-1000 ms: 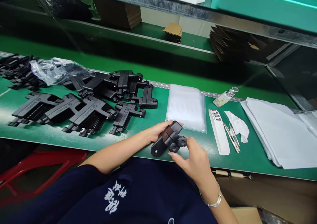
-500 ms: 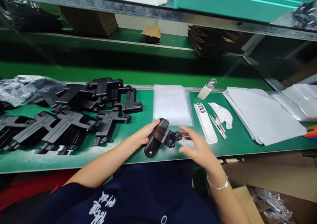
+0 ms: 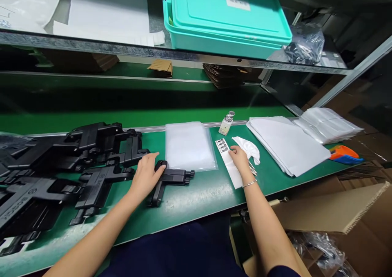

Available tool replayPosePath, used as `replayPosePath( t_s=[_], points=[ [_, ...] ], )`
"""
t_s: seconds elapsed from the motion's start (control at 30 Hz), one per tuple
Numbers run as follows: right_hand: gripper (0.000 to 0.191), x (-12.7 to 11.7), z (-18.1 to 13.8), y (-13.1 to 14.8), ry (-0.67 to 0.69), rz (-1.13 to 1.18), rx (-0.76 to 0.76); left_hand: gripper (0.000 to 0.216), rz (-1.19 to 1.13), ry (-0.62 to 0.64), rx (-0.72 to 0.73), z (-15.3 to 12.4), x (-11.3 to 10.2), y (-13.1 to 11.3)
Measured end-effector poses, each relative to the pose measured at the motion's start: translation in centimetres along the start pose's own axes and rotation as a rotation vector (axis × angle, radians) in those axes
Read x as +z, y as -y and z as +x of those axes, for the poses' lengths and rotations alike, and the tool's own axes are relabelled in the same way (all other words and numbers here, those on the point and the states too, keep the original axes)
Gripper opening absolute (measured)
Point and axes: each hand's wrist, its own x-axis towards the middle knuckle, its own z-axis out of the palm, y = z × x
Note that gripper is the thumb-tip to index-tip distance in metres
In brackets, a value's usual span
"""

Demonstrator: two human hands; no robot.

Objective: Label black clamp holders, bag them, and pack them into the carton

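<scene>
A black plastic clamp mount (image 3: 173, 177) with two round knobs rests on the green table, one flat arm toward the front edge. My left hand (image 3: 146, 175) grips its left end, with thumb and index finger on either side. My right hand (image 3: 239, 159) is at the right edge of a white label strip (image 3: 230, 168), thumb and index finger pinched together by its printed black-and-white labels. Beside that hand lie a crumpled white cloth (image 3: 248, 148) and tweezers (image 3: 252, 168), partly hidden by the hand.
Several similar black mounts (image 3: 94, 183) crowd the table's left side. Clear plastic bags (image 3: 190, 146) lie in the middle, with a small pump bottle (image 3: 226, 125) behind. White sheets (image 3: 288, 144) are stacked on the right. A shelf with a turquoise box (image 3: 226, 40) hangs overhead.
My right hand has left the mount and reached right to the label strip. The mount has turned, its knobs now pointing right, with my left hand on it. The view has shifted.
</scene>
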Motion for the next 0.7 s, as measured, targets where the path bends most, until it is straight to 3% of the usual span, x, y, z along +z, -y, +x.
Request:
replayPosePath(
  t_s=[0.07, 0.13, 0.2, 0.3, 0.43, 0.53, 0.7],
  points=[
    [0.034, -0.1, -0.5, -0.3, 0.032, 0.127, -0.013, 0.046, -0.051, -0.05, 0.097, -0.4, -0.2, -1.9],
    [0.039, 0.1, -1.6, -0.5, 0.059, 0.26, -0.021, 0.036, -0.244, 0.061, 0.101, -0.5, 0.7, -4.5],
    [0.042, 0.6, -3.2, -0.5, 0.08, 0.374, -0.028, 0.034, -0.496, 0.259, 0.043, -0.2, 3.0, -7.3],
    [0.038, 1.5, -5.8, -0.2, 0.107, 0.485, -0.042, 0.056, -0.858, 0.494, -0.003, 0.8, 7.7, -10.5],
    [0.034, 1.3, -8.3, -0.1, 0.088, 0.532, -0.061, 0.041, -1.104, 0.541, -0.055, 1.5, 12.3, -12.1],
    [0.031, 0.2, -8.9, -0.2, -0.046, 0.386, -0.195, 0.028, -1.125, 0.509, -0.071, 1.0, 13.4, -12.4],
    [0.02, -1.0, -9.4, -0.3, -0.181, -0.093, -0.505, 0.022, -1.037, 0.516, -0.013, 0.3, 13.7, -12.7]
  ],
)
